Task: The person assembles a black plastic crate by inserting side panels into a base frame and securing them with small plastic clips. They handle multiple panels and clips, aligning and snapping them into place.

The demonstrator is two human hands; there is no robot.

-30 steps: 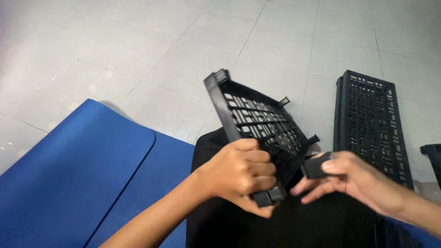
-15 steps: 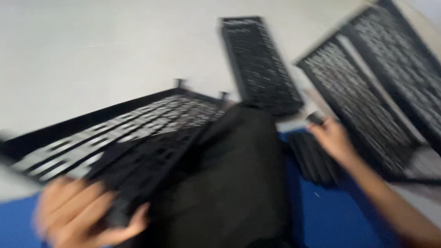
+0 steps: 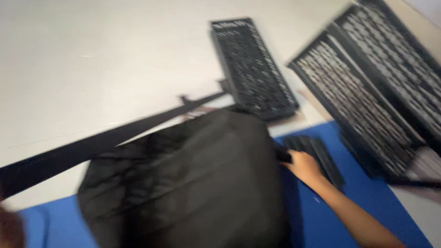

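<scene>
Floor: pale tiled floor (image 3: 92, 59), with a blue mat (image 3: 367, 197) laid over its near part.
Lap: black cloth (image 3: 193, 183), probably the person's clothed knee, fills the middle of the view.
Held panel: long black slotted plastic panel (image 3: 92, 144), seen edge-on, running from the lower left corner up toward the centre; two small pegs stand up near its far end.
Left hand: only a blurred sliver of the left hand (image 3: 9, 229) shows at the lower left corner, by the panel's near end; grip cannot be told.
Right hand: right hand (image 3: 303, 166) rests on a stack of small black pieces (image 3: 317, 156) on the mat; fingers curled, whether closed on one cannot be told.
Spare panels: one flat black panel (image 3: 252, 69) lies on the floor; two larger panels (image 3: 367, 92) lean at the right.
Progress: judged early; no panels are joined, all parts lie separate.
</scene>
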